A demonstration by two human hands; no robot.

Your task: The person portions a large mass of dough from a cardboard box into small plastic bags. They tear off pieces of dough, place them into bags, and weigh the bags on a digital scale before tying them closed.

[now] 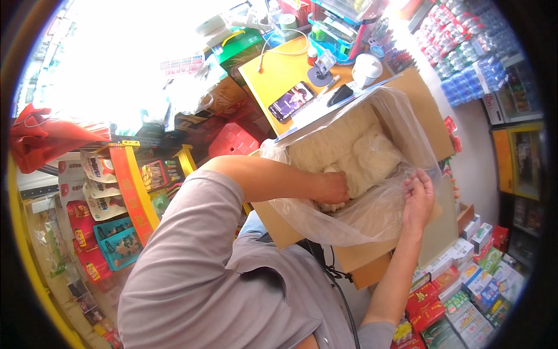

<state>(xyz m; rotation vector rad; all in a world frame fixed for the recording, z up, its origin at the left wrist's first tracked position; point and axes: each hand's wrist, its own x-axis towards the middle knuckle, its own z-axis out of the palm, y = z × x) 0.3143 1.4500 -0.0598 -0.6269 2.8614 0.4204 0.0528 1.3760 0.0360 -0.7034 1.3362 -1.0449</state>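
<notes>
An open cardboard box (279, 222) stands before me, lined with a clear plastic bag (340, 224). Inside lie bundles of thin cream-coloured strands (331, 139) that look like dried noodles. My left hand (333, 187) reaches into the box with curled fingers, down against the strands near the bag's front side. Its fingertips are hidden, so whether it grips any strands does not show. At the right rim of the box, my right hand (418, 198) pinches the edge of the plastic bag between thumb and fingers.
Behind the box, a yellow-topped desk (257, 70) holds a smartphone (292, 101), a phone stand (321, 72), a white lidded cup (367, 69) and a black computer mouse (340, 95). Snack racks (130, 187) flank my left; stacked boxed goods (471, 283) lie low right. A black cord (344, 301) hangs by my body.
</notes>
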